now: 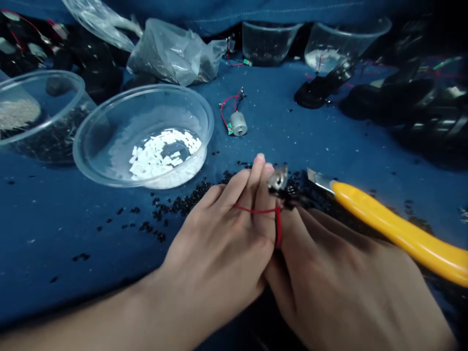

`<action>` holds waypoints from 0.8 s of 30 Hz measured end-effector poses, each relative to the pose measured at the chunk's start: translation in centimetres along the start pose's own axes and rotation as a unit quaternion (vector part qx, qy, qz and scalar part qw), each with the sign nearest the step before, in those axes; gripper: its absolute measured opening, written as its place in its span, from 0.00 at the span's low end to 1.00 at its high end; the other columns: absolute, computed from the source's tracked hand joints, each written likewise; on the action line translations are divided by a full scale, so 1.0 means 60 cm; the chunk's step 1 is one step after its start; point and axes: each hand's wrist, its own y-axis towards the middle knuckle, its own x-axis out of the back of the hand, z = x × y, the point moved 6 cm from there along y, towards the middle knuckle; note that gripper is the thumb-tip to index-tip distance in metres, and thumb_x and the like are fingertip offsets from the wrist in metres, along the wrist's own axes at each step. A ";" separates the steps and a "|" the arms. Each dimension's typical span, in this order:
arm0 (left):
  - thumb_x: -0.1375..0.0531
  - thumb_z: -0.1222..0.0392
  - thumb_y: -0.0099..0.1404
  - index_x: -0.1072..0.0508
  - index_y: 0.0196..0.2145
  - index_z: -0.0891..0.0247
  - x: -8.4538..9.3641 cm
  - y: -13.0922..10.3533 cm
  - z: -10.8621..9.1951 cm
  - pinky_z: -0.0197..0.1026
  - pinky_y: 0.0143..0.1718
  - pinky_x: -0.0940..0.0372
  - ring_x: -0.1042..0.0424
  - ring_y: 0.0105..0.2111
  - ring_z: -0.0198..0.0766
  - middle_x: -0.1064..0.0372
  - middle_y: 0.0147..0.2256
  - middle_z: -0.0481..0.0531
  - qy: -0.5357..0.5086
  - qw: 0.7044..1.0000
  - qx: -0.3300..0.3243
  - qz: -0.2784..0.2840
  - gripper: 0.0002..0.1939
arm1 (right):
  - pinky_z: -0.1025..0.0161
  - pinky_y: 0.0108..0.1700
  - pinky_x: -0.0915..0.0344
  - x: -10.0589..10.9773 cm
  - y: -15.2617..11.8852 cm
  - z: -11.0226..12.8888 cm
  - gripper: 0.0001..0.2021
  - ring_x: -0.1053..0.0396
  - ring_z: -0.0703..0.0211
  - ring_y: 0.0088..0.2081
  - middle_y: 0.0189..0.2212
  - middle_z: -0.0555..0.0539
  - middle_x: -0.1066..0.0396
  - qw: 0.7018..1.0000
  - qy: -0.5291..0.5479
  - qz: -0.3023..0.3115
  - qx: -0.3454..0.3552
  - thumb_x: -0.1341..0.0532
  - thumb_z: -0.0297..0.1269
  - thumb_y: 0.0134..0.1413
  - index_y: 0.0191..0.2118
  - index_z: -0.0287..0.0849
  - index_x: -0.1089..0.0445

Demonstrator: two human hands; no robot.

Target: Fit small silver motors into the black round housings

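Note:
My left hand (226, 224) is at the centre, its fingers curled together around a small part with a red wire (256, 210). Pressed against it on the right, my right hand (321, 258) has its fingers closed at the same part. A small metal piece (278, 178) with black bits below it sticks up between the fingertips, blurred. What lies inside the fingers is hidden. A yellow-handled tool (387, 217) with a metal tip lies just beyond my right hand. Beyond both hands, a small silver motor (238, 124) with red wires rests on the blue cloth.
A clear bowl (210, 126) with white pieces stands left of centre, another bowl (78, 80) at far left. Small black pieces (179, 204) are scattered before the hands. Behind are a plastic bag (175, 53) and two clear tubs (270, 44); black parts (395, 97) lie right.

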 end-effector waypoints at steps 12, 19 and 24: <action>0.50 0.68 0.57 0.41 0.61 0.81 -0.014 0.006 0.007 0.56 0.55 0.36 0.43 0.62 0.57 0.49 0.64 0.72 -0.038 0.995 0.013 0.091 0.33 | 0.62 0.21 0.49 -0.005 0.004 -0.004 0.05 0.29 0.52 0.22 0.25 0.45 0.28 0.997 0.026 0.063 -0.047 0.46 0.30 0.56 0.36 0.40 0.33; 0.43 0.63 0.67 0.39 0.60 0.67 0.112 -0.003 0.019 0.42 0.53 0.32 0.30 0.54 0.42 0.34 0.58 0.60 -0.152 0.976 -0.090 -0.124 0.24 | 0.64 0.33 0.41 0.016 -0.008 -0.066 0.17 0.36 0.60 0.29 0.26 0.51 0.36 0.863 0.471 0.053 -0.173 0.51 0.48 0.66 0.32 0.42 0.38; 0.38 0.70 0.62 0.29 0.49 0.64 0.188 -0.039 0.033 0.38 0.43 0.30 0.25 0.38 0.37 0.23 0.40 0.53 -0.266 0.929 -0.103 -0.237 0.17 | 0.66 0.26 0.53 0.046 -0.033 -0.050 0.22 0.54 0.67 0.23 0.20 0.57 0.51 0.692 0.702 0.050 -0.160 0.51 0.57 0.65 0.28 0.43 0.46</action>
